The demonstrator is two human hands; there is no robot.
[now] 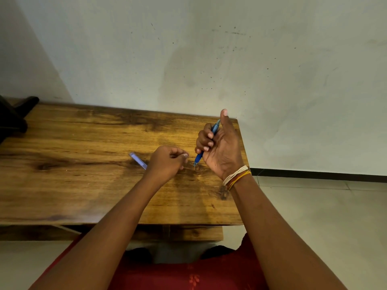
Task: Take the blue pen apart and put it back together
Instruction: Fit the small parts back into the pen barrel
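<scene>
R hand [222, 147] grips blue pen [198, 158], L hand [167, 162] curled shut over wood table [83, 185] w/ cap [137, 160], by grey wall [209, 59].

Wooden table [83, 185] bears what looks like a pen cap [137, 160].

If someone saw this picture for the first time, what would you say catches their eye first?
Probably the right hand, raised over the right end of the wooden table, fist closed round the blue pen, which slants tip-down. Next, the left hand beside it, fingertips pinched together near the pen's tip. Lastly, the pale translucent cap lying on the table left of that hand.
</scene>
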